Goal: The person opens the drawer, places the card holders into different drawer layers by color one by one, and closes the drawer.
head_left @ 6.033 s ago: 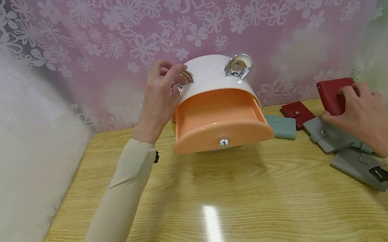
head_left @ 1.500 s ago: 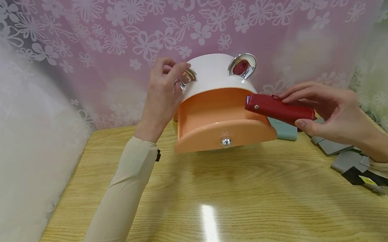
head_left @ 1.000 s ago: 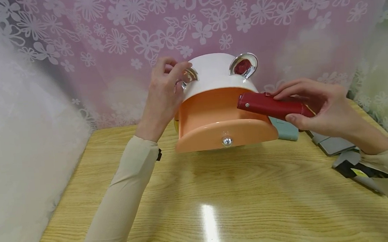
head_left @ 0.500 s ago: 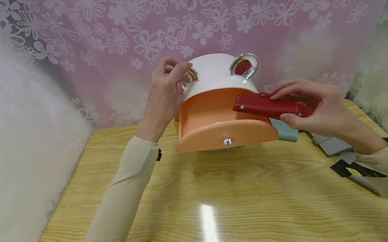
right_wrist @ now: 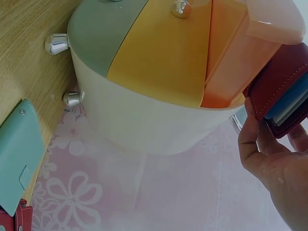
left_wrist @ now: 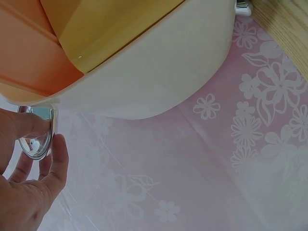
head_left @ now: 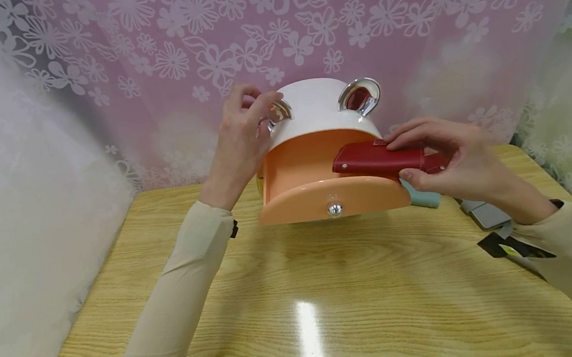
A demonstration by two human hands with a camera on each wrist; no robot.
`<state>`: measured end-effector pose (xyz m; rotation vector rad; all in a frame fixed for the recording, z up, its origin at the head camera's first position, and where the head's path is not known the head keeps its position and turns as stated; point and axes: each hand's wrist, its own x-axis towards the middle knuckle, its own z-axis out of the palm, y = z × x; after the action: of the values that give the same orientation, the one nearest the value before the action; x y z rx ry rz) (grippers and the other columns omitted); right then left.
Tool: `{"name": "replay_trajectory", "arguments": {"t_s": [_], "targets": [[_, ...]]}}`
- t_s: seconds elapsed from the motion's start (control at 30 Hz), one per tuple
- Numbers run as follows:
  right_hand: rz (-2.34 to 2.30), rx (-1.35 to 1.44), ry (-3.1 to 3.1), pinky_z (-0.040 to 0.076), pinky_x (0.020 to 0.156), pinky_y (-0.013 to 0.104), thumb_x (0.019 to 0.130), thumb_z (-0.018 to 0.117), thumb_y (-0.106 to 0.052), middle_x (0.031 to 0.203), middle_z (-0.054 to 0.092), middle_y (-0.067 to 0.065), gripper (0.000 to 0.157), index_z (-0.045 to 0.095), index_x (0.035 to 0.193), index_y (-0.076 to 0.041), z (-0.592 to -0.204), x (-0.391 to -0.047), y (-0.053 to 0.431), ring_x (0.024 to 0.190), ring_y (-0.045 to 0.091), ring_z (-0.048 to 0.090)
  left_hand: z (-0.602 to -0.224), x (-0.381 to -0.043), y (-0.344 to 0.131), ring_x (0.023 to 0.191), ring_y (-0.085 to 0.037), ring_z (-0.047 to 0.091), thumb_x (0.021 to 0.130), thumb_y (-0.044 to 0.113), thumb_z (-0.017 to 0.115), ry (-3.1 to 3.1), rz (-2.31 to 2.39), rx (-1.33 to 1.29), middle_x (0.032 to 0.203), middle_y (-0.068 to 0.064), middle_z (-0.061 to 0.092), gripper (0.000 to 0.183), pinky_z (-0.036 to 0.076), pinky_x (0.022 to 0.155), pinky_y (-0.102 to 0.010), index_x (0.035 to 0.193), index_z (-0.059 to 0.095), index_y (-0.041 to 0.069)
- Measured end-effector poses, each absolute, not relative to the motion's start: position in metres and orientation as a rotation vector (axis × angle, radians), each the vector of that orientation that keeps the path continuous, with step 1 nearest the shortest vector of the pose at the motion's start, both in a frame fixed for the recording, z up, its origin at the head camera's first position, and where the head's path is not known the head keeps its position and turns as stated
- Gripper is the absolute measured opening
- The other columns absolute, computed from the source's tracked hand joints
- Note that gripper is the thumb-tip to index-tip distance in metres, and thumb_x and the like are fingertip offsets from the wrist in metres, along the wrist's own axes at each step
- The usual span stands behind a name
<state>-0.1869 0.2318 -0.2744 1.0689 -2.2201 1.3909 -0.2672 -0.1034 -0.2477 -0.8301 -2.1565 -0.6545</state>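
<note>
A rounded white cabinet point(head_left: 312, 101) with shiny chrome ears stands at the back of the table, its top orange drawer point(head_left: 293, 203) pulled out. My left hand point(head_left: 243, 142) pinches the left chrome ear point(left_wrist: 36, 144) between thumb and fingers. My right hand point(head_left: 458, 156) holds a red snap-button card wallet point(head_left: 375, 157) by its right end. The wallet's left end is over the drawer, behind its front panel; whether it touches the drawer floor I cannot tell. Blue and white inserts show inside the wallet in the right wrist view.
Right of the cabinet lie a teal wallet point(head_left: 424, 198) and a grey wallet point(head_left: 488, 214). Another grey one is mostly under my right sleeve. A second red wallet point(right_wrist: 24, 216) shows in the right wrist view. A pink floral curtain point(head_left: 168, 87) hangs close behind the cabinet.
My right hand has carried the red wallet left from the group of wallets into the drawer opening, levelling it. My left hand has stayed on the ear, and the drawer has stayed out.
</note>
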Motion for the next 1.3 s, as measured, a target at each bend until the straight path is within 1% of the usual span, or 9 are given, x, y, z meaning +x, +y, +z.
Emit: {"name": "replay_trajectory", "arguments": {"t_s": [0.2,0.33,0.43,0.57,0.77,0.93,1.1,1.2,1.3], "targets": [[1.3,1.079,-2.277,0.06,0.074,0.016,0.076,0.072,0.02,0.131,0.064,0.002,0.046,0.07,0.118,0.003,-0.276,-0.19,0.231,0.109,0.008,0.067,-0.247,-0.267,-0.103,0.105,-0.031,0.056,0.094,-0.008,0.057,-2.17,-0.641,-0.829,0.119,-0.017,0.051,0.036,0.058,0.09,-0.036,0.124,0.069,0.009],[1.243,1.086,-2.287,0.059,0.072,0.014,0.075,0.075,0.019,0.131,0.063,-0.001,0.047,0.071,0.117,0.0,-0.277,-0.191,0.231,0.11,0.006,0.066,-0.248,-0.268,-0.104,0.105,-0.031,0.056,0.093,-0.009,0.057,-2.166,-0.65,-0.826,0.12,-0.017,0.051,0.037,0.058,0.09,-0.036,0.124,0.069,0.009],[1.205,1.092,-2.286,0.057,0.076,0.012,0.073,0.077,0.019,0.132,0.063,-0.002,0.049,0.072,0.116,-0.002,-0.278,-0.191,0.232,0.113,0.005,0.065,-0.248,-0.268,-0.103,0.105,-0.031,0.056,0.093,-0.01,0.057,-2.162,-0.655,-0.826,0.12,-0.017,0.051,0.038,0.057,0.09,-0.037,0.124,0.069,0.009],[1.206,1.112,-2.257,0.056,0.079,0.011,0.07,0.078,0.021,0.135,0.063,0.003,0.05,0.072,0.115,0.001,-0.279,-0.191,0.234,0.113,0.006,0.066,-0.248,-0.268,-0.103,0.105,-0.031,0.056,0.092,-0.011,0.057,-2.154,-0.664,-0.831,0.119,-0.017,0.052,0.039,0.057,0.088,-0.037,0.123,0.069,0.008],[1.238,1.103,-2.241,0.057,0.075,0.013,0.066,0.078,0.025,0.136,0.061,0.015,0.053,0.071,0.115,0.006,-0.281,-0.189,0.24,0.105,0.008,0.069,-0.249,-0.268,-0.102,0.103,-0.03,0.057,0.091,-0.014,0.057,-2.143,-0.684,-0.83,0.118,-0.017,0.053,0.041,0.057,0.086,-0.037,0.122,0.07,0.008],[1.361,1.189,-2.143,0.059,0.079,0.014,0.071,0.076,0.023,0.136,0.058,0.025,0.047,0.068,0.116,0.013,-0.283,-0.191,0.245,0.107,0.012,0.071,-0.249,-0.268,-0.102,0.103,-0.03,0.058,0.091,-0.014,0.057,-2.14,-0.688,-0.83,0.117,-0.017,0.053,0.041,0.057,0.086,-0.037,0.122,0.07,0.008],[1.512,1.218,-2.06,0.058,0.089,0.018,0.075,0.069,0.024,0.134,0.058,0.026,0.042,0.065,0.117,0.018,-0.284,-0.19,0.25,0.112,0.016,0.07,-0.249,-0.268,-0.102,0.104,-0.03,0.058,0.091,-0.014,0.057,-2.14,-0.685,-0.832,0.117,-0.018,0.053,0.04,0.057,0.087,-0.037,0.123,0.07,0.008],[1.57,1.202,-2.036,0.056,0.095,0.019,0.075,0.063,0.028,0.133,0.058,0.025,0.042,0.065,0.115,0.019,-0.284,-0.189,0.252,0.113,0.018,0.068,-0.249,-0.268,-0.102,0.104,-0.03,0.057,0.091,-0.013,0.057,-2.14,-0.681,-0.833,0.118,-0.018,0.053,0.04,0.057,0.087,-0.037,0.123,0.07,0.008],[1.584,1.199,-2.03,0.055,0.097,0.019,0.074,0.06,0.029,0.131,0.059,0.023,0.042,0.066,0.113,0.017,-0.285,-0.189,0.252,0.113,0.018,0.067,-0.249,-0.267,-0.103,0.104,-0.03,0.057,0.091,-0.013,0.057,-2.143,-0.679,-0.834,0.118,-0.018,0.053,0.04,0.057,0.087,-0.036,0.123,0.07,0.008]]}}
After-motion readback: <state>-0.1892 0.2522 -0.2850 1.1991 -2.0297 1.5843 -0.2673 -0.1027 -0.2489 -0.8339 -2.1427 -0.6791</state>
